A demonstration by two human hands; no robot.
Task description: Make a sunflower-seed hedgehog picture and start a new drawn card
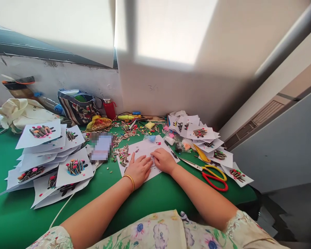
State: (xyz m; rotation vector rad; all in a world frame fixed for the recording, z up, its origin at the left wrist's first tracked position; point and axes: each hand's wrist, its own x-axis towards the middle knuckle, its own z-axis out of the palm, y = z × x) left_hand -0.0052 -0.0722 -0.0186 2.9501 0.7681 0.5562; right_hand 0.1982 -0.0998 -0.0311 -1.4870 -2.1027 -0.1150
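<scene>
My left hand [139, 170], a gold bangle at its wrist, lies with fingers stretched out on a sheet of white paper [142, 147]. Close beside it, my right hand [164, 160] has its fingers bent together over the same sheet. A small pale bit shows at those fingertips, too small to name. Striped sunflower seeds [123, 155], some with coloured bits, are heaped on the paper's left part. A small blue lump [152, 138] in clear plastic lies at its far edge. A black pen [172, 152] rests to the right of my right hand.
Stacked cards bearing seed designs stand left [75, 167] and right [200, 132]. Scissors [214, 176] with red and yellow handles lie near my right forearm. A phone [101, 148], loose seeds, a striped bag [79, 107] and a red bottle [109, 110] occupy the green table [106, 190].
</scene>
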